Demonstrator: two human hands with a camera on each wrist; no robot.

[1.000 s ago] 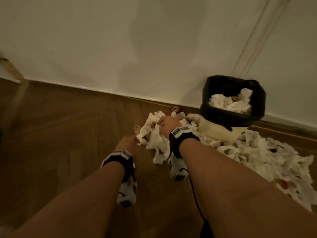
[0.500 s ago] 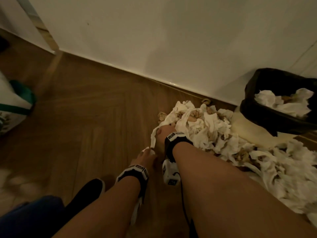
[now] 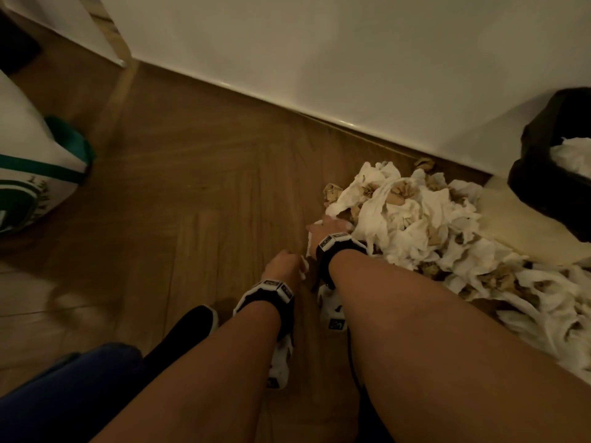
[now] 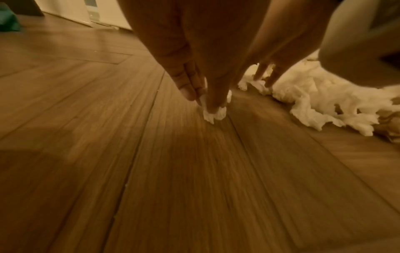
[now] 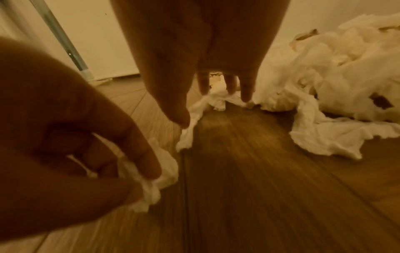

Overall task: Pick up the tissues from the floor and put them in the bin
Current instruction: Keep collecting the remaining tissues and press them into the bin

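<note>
Left hand (image 4: 194,51): thumb and fingers pinched on a tissue scrap (image 4: 214,113), pointing down at the floor (image 4: 173,171).
Right hand (image 5: 205,42): fingers straight and spread, fingertips (image 5: 246,95) pressing a tissue strip (image 5: 218,100) at the pile (image 3: 415,225) edge, palm down.
Bin (image 3: 540,180): beyond the pile, right of both hands.

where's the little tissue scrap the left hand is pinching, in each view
Head: the scrap is at centre, just right of the left hand.
Left wrist: the scrap is at upper centre, under the fingertips.
Right wrist: the scrap is at lower left, pinched by the left hand.
Shared landmark: the pile lies right of the scrap in every view.
</note>
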